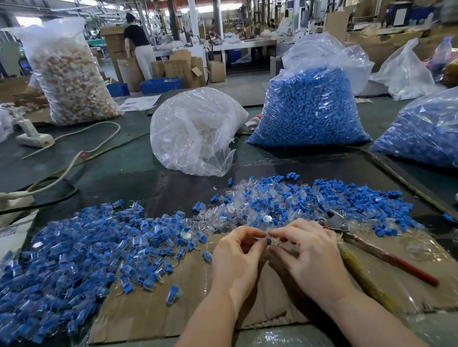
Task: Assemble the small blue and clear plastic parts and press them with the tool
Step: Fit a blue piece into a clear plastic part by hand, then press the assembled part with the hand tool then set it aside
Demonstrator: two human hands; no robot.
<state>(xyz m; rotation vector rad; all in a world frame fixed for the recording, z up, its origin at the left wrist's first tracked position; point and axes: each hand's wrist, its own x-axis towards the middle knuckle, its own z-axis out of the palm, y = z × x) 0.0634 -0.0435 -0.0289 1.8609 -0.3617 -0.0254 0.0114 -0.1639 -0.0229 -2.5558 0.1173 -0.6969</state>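
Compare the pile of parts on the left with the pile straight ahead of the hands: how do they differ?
The left pile is bigger and spreads wide; the middle pile is smaller. The left pile looks like joined pieces, blue inside clear; the middle pile is loose clear shells mixed with separate blue plugs. The left pile lies partly on the cardboard, the middle one mostly beyond it. Both share the same blue and clear plastic.

A white power strip [31,137] lies near a cardboard sheet [159,305].

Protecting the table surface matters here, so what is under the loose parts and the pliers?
A flattened cardboard sheet lies under the pliers and the near edge of the parts pile. Farther back the parts cover whatever is beneath them.
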